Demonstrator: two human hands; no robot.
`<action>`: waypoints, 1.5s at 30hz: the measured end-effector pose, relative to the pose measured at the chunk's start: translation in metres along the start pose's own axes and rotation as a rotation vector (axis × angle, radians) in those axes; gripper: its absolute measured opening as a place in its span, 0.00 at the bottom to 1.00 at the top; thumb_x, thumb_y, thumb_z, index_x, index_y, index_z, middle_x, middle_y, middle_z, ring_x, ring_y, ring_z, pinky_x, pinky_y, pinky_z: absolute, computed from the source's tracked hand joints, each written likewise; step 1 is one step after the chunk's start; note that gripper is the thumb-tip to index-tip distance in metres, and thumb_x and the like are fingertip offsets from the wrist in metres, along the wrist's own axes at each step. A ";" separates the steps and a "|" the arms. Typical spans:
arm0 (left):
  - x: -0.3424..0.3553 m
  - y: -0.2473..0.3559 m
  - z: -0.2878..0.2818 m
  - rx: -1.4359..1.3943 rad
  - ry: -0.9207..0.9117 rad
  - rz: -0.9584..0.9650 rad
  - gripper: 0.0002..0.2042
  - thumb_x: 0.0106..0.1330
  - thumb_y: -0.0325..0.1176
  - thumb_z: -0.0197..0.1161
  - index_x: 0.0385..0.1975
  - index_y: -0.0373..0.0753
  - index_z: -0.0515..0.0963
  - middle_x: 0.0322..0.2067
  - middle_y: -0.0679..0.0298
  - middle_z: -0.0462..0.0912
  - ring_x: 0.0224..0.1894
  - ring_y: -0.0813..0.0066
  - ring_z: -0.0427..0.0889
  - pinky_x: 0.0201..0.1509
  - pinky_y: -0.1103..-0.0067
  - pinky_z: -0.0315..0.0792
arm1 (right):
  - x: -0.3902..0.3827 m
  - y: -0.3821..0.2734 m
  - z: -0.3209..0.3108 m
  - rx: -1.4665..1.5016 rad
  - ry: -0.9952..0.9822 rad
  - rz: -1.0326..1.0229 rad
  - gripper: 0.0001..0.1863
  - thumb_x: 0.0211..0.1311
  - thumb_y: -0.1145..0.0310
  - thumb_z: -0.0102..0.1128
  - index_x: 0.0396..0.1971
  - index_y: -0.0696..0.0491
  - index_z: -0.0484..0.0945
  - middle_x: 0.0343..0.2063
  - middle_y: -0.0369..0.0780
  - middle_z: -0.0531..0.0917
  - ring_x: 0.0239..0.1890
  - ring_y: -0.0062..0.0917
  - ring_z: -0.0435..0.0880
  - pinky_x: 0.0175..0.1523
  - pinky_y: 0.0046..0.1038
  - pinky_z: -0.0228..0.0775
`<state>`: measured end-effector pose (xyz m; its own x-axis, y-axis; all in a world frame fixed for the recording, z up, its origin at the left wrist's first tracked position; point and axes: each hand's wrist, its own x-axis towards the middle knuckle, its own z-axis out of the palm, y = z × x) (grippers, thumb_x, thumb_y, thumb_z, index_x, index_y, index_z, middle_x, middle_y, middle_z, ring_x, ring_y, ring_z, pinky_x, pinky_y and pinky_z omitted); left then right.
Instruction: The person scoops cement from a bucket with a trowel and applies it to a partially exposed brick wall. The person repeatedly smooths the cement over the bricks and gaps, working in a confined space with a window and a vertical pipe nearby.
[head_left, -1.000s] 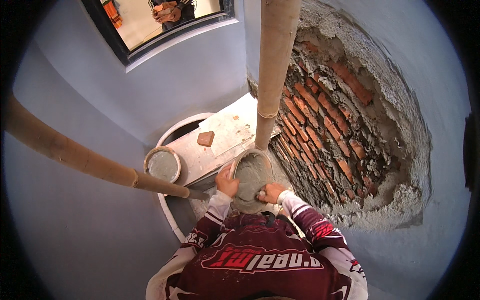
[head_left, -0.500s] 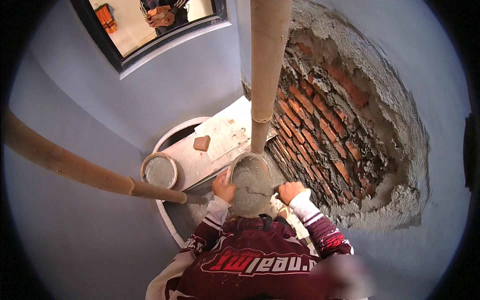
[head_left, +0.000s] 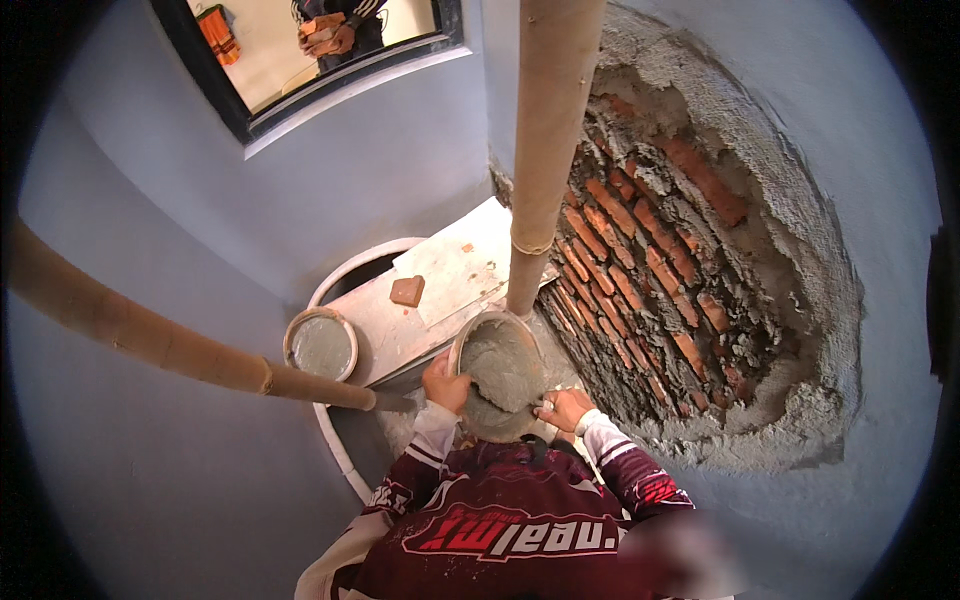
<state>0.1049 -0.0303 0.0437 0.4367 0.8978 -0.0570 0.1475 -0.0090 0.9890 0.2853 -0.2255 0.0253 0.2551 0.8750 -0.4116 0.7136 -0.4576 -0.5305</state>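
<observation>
In front of my body is a round bucket (head_left: 455, 352) with wet grey mortar (head_left: 508, 368) in it. My left hand (head_left: 446, 385) is closed on the bucket's left rim, fingers wrapped over the edge. At the lower right rim, my right hand (head_left: 566, 410) is closed, its knuckles toward the brick wall. Whatever it grips is hidden by the fingers and the grey mortar. The mortar is heaped toward the far side, with a dark uneven edge and a lower hollow near me.
Bamboo poles stand at left (head_left: 190, 345) and centre (head_left: 555, 130). A board (head_left: 375, 335) bears a brick piece (head_left: 406, 291); a second mortar bucket (head_left: 322, 343) sits beside it. Right is exposed brickwork (head_left: 650, 260) ringed by rough plaster. Beyond the window opening (head_left: 350, 60), another person holds bricks.
My right hand has moved left and slightly down, closer in over the bucket's rim. The mortar has shifted into a heap on the far side. My left hand keeps its hold.
</observation>
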 end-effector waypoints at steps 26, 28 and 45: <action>-0.038 -0.107 -0.097 0.016 0.468 -0.173 0.20 0.43 0.20 0.57 0.40 0.31 0.81 0.30 0.61 0.84 0.31 0.71 0.80 0.39 0.75 0.74 | 0.062 -0.039 -0.327 0.187 0.598 0.001 0.19 0.52 0.55 0.70 0.32 0.58 0.83 0.27 0.44 0.85 0.33 0.30 0.85 0.39 0.33 0.74; -0.045 -0.129 -0.120 0.181 0.551 -0.217 0.20 0.42 0.19 0.57 0.39 0.31 0.81 0.28 0.61 0.83 0.30 0.71 0.80 0.38 0.74 0.74 | 0.086 -0.039 -0.344 0.419 0.413 -0.055 0.17 0.54 0.56 0.69 0.30 0.57 0.83 0.24 0.39 0.84 0.27 0.20 0.82 0.34 0.28 0.74; -0.084 -0.164 -0.203 0.047 0.963 -0.445 0.26 0.42 0.13 0.54 0.47 0.30 0.78 0.29 0.57 0.83 0.23 0.68 0.79 0.26 0.74 0.71 | 0.158 -0.037 -0.347 0.117 0.812 0.267 0.24 0.54 0.53 0.68 0.39 0.61 0.81 0.39 0.55 0.83 0.46 0.44 0.83 0.51 0.38 0.73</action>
<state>-0.1360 -0.0149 -0.0857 -0.5488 0.7943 -0.2605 0.1641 0.4080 0.8981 0.5257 -0.0153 0.2366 0.8241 0.5575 0.1001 0.5027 -0.6384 -0.5829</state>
